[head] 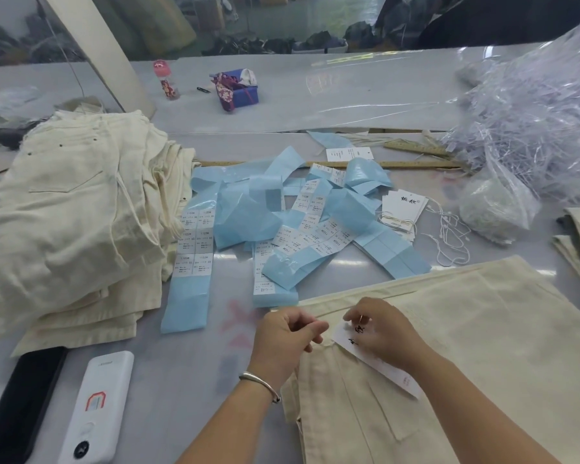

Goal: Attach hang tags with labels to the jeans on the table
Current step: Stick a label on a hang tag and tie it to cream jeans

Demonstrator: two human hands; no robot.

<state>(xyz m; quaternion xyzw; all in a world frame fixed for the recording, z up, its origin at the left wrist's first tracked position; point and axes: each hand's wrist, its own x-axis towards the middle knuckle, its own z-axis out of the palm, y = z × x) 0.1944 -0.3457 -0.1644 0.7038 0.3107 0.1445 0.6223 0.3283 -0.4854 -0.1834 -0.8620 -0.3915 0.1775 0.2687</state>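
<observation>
Head view
Jeans being tagged: a cream pair of jeans (449, 346) lies flat at the near right of the tabletop (315, 105), waistband toward the middle of the table, long axis running from there to the near right corner.
Hang tag: a white hang tag (375, 360) lies on the waistband area, long axis slanting from the far left down to the near right, printed end toward the far side.
Left hand: the left hand (287, 336), a silver bracelet (260, 383) on its wrist, sits at the waistband's left end, fingers curled with the tips pinched together; what they pinch is too small to tell.
Right hand: the right hand (382, 329) rests over the tag's far end, fingers curled and pinching there.
Label strips: blue label strips (265, 222) with white labels sprawl across the middle of the tabletop.
Spare tags: a small stack of hang tags (402, 209) with strings lies right of the strips.
Jeans pile: a pile of cream jeans (71, 212) sits at the left edge.
Near left corner: a white power bank (98, 406) beside a black phone (17, 406).
Right edge: a clear plastic bag (533, 122) of strings.
</observation>
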